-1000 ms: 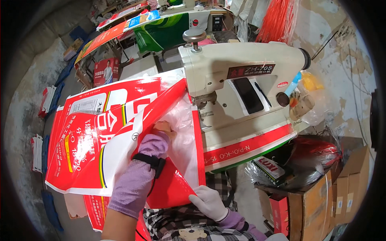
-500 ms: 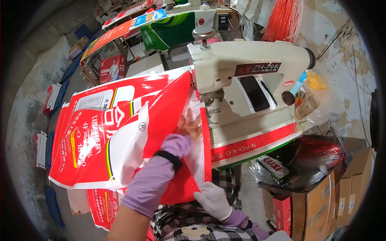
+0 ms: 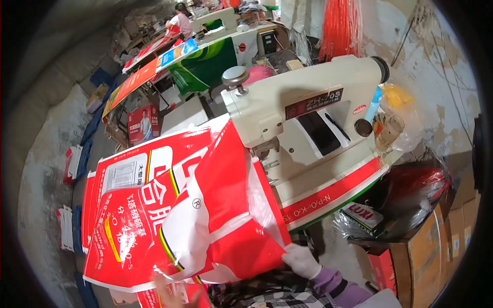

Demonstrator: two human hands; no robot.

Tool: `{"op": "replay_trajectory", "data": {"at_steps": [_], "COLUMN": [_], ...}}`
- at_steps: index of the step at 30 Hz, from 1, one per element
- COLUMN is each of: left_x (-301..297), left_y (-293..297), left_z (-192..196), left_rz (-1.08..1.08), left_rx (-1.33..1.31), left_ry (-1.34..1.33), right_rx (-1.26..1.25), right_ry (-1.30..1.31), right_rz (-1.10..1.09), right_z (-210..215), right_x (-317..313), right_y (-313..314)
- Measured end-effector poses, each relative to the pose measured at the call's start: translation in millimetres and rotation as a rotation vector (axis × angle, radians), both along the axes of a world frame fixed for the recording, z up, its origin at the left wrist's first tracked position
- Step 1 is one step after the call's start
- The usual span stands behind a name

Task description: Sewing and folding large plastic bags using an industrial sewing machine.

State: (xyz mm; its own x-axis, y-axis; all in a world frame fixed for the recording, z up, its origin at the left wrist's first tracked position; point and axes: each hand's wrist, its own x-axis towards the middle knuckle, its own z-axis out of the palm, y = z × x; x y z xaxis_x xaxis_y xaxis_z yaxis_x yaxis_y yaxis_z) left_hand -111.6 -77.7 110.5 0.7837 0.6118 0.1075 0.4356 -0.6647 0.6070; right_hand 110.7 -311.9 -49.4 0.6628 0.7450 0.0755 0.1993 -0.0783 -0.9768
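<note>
A large red and white woven sack lies across the sewing table, its mouth spread beside the needle of a cream industrial sewing machine. The pale lining shows along the parted mouth. In a white glove, my right hand pinches the sack's near corner, at the end of the mouth's edge. My left hand is bare-fingered and blurred at the lower edge, its fingers apart, just by the sack's near border. Below it lies another red printed sack, partly covered.
A black phone and a pen lie on the machine bed. Cardboard boxes and plastic-wrapped goods stand at the right. Red strands hang by the wall. Farther back, another person is near a second machine.
My left hand has come out of the sack's mouth and moved down to the lower edge. My right hand still holds the corner. The view has shifted, showing a person farther back.
</note>
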Motion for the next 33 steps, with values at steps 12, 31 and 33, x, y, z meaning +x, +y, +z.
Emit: {"op": "replay_trajectory", "data": {"at_steps": [12,31,33], "left_x": [-86,-297,-286], "left_y": [320,52,21], "left_z": [-102,-224,-215], "left_rz": [-0.114,1.227,1.256], "left_rx": [0.746,-1.005,-1.099], "left_ry": [0.767,-0.318,-0.362], "right_rx": [0.028,-0.271,-0.551], "right_ry": [-0.374,-0.913,-0.77], "right_rz": [-0.093,-0.096,0.272], "right_z": [24,45,68], "right_x": [-11,42,39], "right_y": [83,271,295]}}
